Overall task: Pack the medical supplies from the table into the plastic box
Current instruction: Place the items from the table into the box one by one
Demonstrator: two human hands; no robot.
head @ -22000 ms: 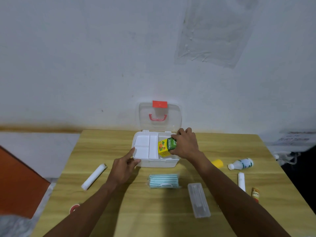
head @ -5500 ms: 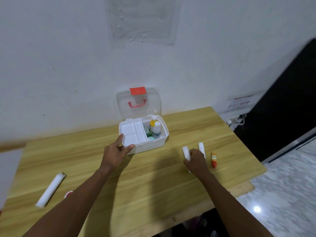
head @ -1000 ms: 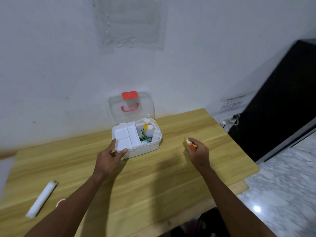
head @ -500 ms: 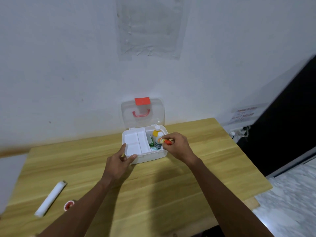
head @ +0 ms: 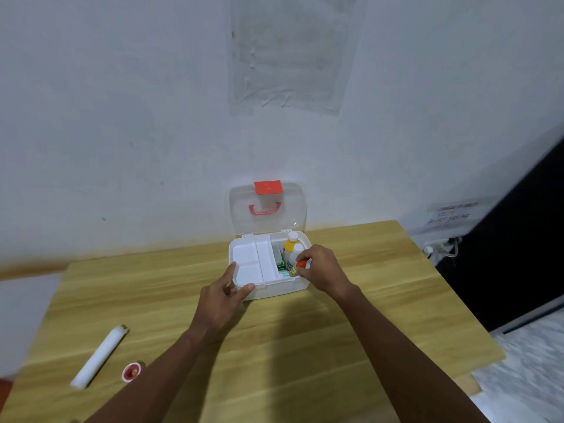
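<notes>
The white plastic box [head: 274,290] stands open at the table's far middle, its clear lid [head: 268,209] with a red handle leaning against the wall. A white tray insert [head: 248,264] fills its left half. In the right half stand a yellow bottle [head: 289,246] and a white bottle [head: 295,254], beside green packets [head: 281,265]. My right hand [head: 320,271] is over the box's right front corner, shut on a small red-capped tube [head: 296,267] with its end dipping inside. My left hand [head: 221,297] rests against the box's front left corner, thumb and fingers on its rim.
A white roll [head: 99,357] lies on the wooden table [head: 305,355] at the near left, with a small red round cap-like item [head: 131,371] beside it. The table's right edge drops to a marble floor; a dark panel and a wall socket are at the right.
My right hand picked up the red-capped tube from the table's right side and carried it left to the box. It now holds the tube lower, inside the right compartment. My left hand stayed on the box.
</notes>
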